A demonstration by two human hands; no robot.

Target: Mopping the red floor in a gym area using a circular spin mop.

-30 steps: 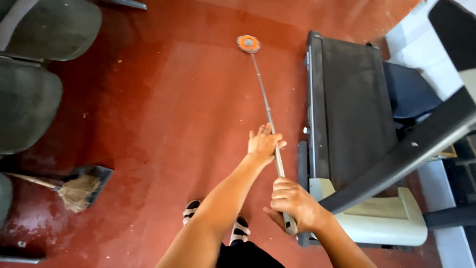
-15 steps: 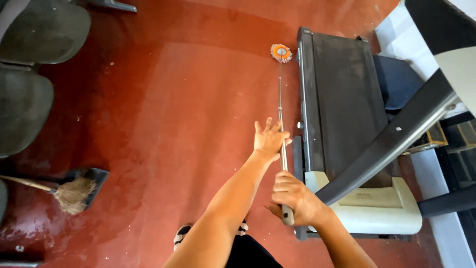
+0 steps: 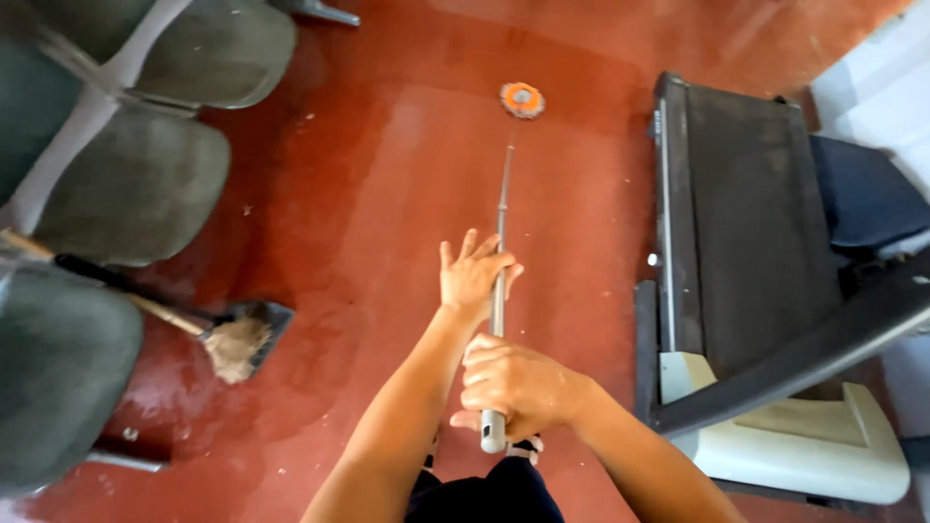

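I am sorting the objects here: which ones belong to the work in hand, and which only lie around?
In use:
mop
left hand
right hand
wet red floor

Lying about:
broom
dustpan
grey seats
treadmill

Orange mop head [image 3: 522, 100], silver pole [image 3: 500, 252], red floor [image 3: 387, 194], grey-green chairs [image 3: 136, 184].
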